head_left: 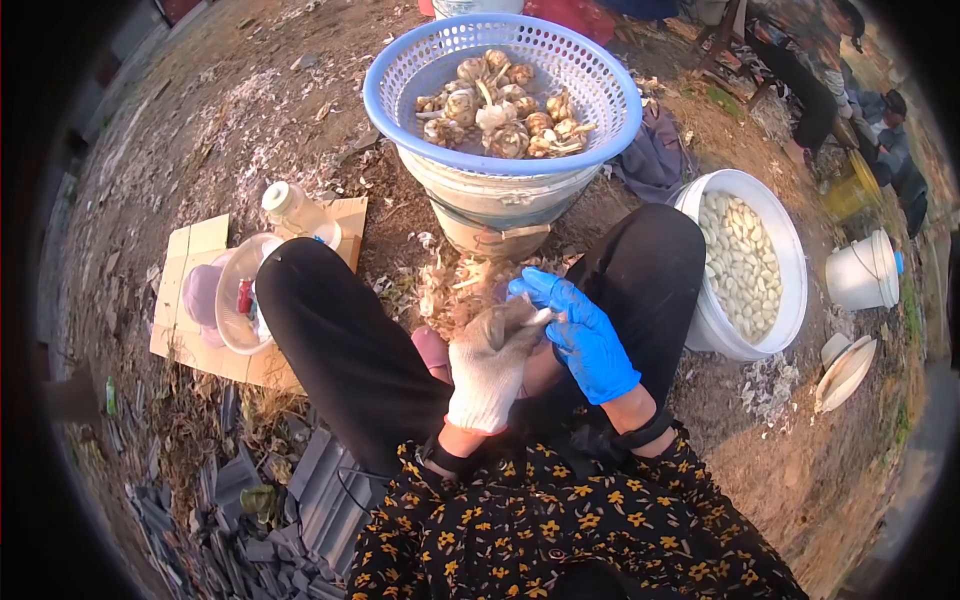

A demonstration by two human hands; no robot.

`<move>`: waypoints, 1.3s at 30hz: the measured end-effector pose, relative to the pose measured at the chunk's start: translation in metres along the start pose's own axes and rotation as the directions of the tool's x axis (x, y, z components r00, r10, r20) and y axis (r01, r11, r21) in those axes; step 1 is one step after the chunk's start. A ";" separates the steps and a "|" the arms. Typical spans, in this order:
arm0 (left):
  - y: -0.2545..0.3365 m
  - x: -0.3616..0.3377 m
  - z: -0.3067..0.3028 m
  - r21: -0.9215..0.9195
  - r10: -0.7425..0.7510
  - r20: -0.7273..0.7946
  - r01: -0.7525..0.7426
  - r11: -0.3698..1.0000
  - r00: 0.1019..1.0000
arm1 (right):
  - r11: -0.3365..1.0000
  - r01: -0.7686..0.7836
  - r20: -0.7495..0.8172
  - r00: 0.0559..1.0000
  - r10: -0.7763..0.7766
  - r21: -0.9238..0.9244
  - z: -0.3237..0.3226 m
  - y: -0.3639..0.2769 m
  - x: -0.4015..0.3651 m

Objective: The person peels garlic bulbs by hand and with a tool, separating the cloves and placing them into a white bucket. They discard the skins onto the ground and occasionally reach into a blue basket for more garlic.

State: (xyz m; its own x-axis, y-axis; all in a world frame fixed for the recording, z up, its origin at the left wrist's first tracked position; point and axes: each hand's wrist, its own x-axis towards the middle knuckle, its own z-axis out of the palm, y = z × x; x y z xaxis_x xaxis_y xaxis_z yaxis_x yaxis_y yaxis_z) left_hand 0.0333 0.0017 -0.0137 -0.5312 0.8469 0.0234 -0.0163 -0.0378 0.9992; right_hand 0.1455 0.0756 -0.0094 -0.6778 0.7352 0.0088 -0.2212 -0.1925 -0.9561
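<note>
My left hand (492,370), in a whitish knit glove with dirty fingers, is closed in front of my body. My right hand (590,342), in a blue rubber glove, meets it with its fingers bent inward. Between the fingertips of both shows a small pale piece, apparently a garlic clove (541,317), partly hidden. Beyond them a blue basket (383,100) holds several garlic bulbs (508,138) and rests on a white bucket (480,205). Right of my knee, a white bucket (790,235) is filled with peeled garlic cloves (740,262). Garlic skins (440,290) litter the ground below my hands.
On cardboard (185,250) at the left are a jar (300,215) and a shallow bowl (236,300) with small items. A lidded pail (862,272) stands far right, near a pale disc (845,375). Broken tiles (320,490) lie lower left. Other people (885,130) sit upper right.
</note>
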 end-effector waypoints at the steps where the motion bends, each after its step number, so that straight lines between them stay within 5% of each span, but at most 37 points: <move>1: 0.001 0.000 -0.001 -0.087 -0.084 0.005 0.084 0.993 0.996 | 0.999 -0.028 -0.020 0.999 0.028 -0.023 -0.006 0.004 0.000; 3: 0.004 0.000 -0.004 -0.257 -0.247 0.039 0.249 0.934 0.968 | 0.991 -0.119 -0.055 0.992 0.115 -0.065 -0.008 0.006 0.000; 5: -0.005 0.001 -0.006 -0.219 -0.338 0.048 0.340 0.915 0.940 | 0.965 -0.241 -0.099 0.968 0.230 -0.106 -0.008 0.004 -0.003; 7: -0.005 0.002 -0.005 -0.302 -0.384 0.053 0.381 0.874 0.922 | 0.982 -0.173 -0.167 0.973 0.158 -0.081 -0.007 0.010 -0.001; 8: -0.005 0.002 -0.001 -0.392 -0.349 0.044 0.338 0.856 0.936 | 0.988 -0.134 -0.201 0.973 0.117 -0.072 -0.008 0.014 0.001; 11: -0.024 0.000 0.004 -0.279 -0.306 -0.005 0.293 0.915 0.952 | 0.977 -0.178 -0.247 0.948 0.202 0.116 -0.016 0.025 0.001; 16: -0.002 0.004 0.002 -0.071 -0.326 0.075 0.331 0.941 0.942 | 0.979 -0.177 -0.246 0.949 0.198 0.102 -0.016 0.022 0.003; 19: -0.011 0.004 -0.003 0.039 -0.119 -0.090 0.123 0.992 0.989 | 0.985 -0.162 -0.268 0.948 0.170 0.053 -0.013 0.027 0.008; 21: -0.016 0.008 -0.008 -0.103 -0.134 -0.134 0.121 0.987 0.982 | 0.981 -0.192 -0.283 0.939 0.195 0.039 -0.012 0.035 0.009; 24: 0.025 0.014 -0.017 0.376 0.303 -0.101 -0.245 0.894 0.948 | 0.942 -0.312 -0.278 0.900 0.336 0.127 -0.010 0.042 0.008; 28: -0.029 0.020 -0.041 0.643 0.255 -0.070 -0.151 0.750 0.964 | 0.931 -0.356 -0.250 0.896 0.366 0.086 -0.005 0.038 0.008; 30: -0.007 0.019 -0.037 0.149 -0.041 -0.118 0.059 0.987 0.992 | 0.931 -0.344 -0.230 0.902 0.364 0.126 -0.002 0.042 0.007; 31: 0.005 0.016 -0.036 -0.123 -0.213 -0.105 0.200 0.972 0.971 | 0.964 -0.262 -0.234 0.935 0.267 0.049 -0.002 0.050 0.007; 32: 0.001 0.018 -0.037 -0.151 -0.211 -0.136 0.190 0.970 0.968 | 0.989 -0.148 -0.216 0.966 0.141 -0.016 0.000 0.049 0.006; 33: -0.006 0.019 -0.038 -0.176 -0.212 -0.169 0.182 0.967 0.963 | 0.977 -0.194 -0.201 0.957 0.207 0.084 -0.002 0.049 0.007; 35: 0.002 0.016 -0.043 -0.456 -0.390 -0.119 0.299 0.838 0.913 | 0.989 -0.146 -0.218 0.966 0.139 -0.016 0.003 0.037 0.007; 37: 0.003 0.026 -0.035 -0.545 -0.408 -0.142 0.272 0.793 0.902 | 0.983 -0.099 -0.229 0.971 0.062 -0.152 0.000 0.038 0.007; 39: -0.002 0.020 -0.041 -0.675 -0.434 0.034 0.341 0.654 0.900 | 0.990 -0.069 -0.258 0.965 0.035 -0.125 0.001 0.041 0.006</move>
State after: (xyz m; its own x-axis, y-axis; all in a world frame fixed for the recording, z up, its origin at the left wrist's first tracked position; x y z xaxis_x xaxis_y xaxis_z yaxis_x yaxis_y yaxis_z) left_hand -0.0117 -0.0033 -0.0164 -0.4423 0.7969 -0.4115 -0.7635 -0.0938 0.6389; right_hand 0.1322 0.0714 -0.0487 -0.4808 0.8710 -0.1006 -0.0845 -0.1603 -0.9834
